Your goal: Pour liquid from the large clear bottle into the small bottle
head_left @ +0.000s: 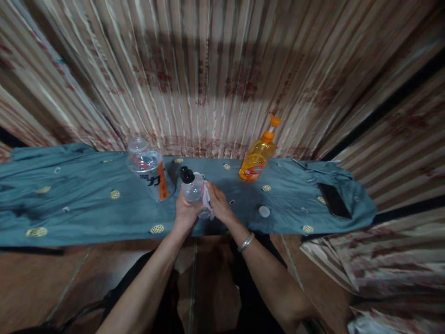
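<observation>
A clear pump bottle with a black pump head stands a little tilted near the table's front edge. My left hand is wrapped round its lower left side. On its right side my right hand presses a thin white and pink cloth or tissue against the bottle. The fingers of the right hand are closed on that piece, partly hidden behind it. To the left of the hands stands a large clear plastic bottle with an orange and black label, its top uncapped.
An orange pump bottle of dish soap stands at the back right. A round white cap lies in front of it. Farther right lies a black phone. A teal patterned cloth covers the narrow table, with a striped curtain behind.
</observation>
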A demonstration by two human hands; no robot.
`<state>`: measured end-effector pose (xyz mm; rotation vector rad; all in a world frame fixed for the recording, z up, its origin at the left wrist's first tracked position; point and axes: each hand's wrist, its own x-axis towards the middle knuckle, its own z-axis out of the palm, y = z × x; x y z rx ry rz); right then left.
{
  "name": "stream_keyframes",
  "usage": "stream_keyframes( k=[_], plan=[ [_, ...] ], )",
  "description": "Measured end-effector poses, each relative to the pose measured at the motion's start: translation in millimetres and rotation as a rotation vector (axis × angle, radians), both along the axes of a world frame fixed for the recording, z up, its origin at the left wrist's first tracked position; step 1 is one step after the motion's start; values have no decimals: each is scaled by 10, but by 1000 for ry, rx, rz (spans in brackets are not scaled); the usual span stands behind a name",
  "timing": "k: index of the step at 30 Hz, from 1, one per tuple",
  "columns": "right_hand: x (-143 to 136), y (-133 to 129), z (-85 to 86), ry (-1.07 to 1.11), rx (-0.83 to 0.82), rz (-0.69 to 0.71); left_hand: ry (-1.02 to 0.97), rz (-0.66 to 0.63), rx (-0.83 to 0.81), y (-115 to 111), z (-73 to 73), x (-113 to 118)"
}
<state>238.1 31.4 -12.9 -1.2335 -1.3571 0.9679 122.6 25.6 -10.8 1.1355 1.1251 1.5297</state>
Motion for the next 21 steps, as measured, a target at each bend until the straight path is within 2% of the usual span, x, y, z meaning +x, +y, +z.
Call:
stream_keyframes(
  k=[3, 6, 10, 13, 18, 21],
  plan=[
    [-18, 105, -158, 0, -104, 29, -68, 5, -21, -24, 121, -75],
    [-71, 135, -250, 147, -221, 1, -133, 23, -11, -27, 216, -129],
    [-200, 49, -235, 487, -436, -25, -170, 49, -10, 6, 258, -149],
    [-274, -43, -163, 631, -542, -1, -156, 56, -12, 28, 256, -142],
    [-295, -152, -135, 652, -602, 79, -106, 57, -11, 26, 252, -160],
    [-230, -157, -213, 526, -628, 110, -83, 61, -2, 31, 252, -180]
  ],
)
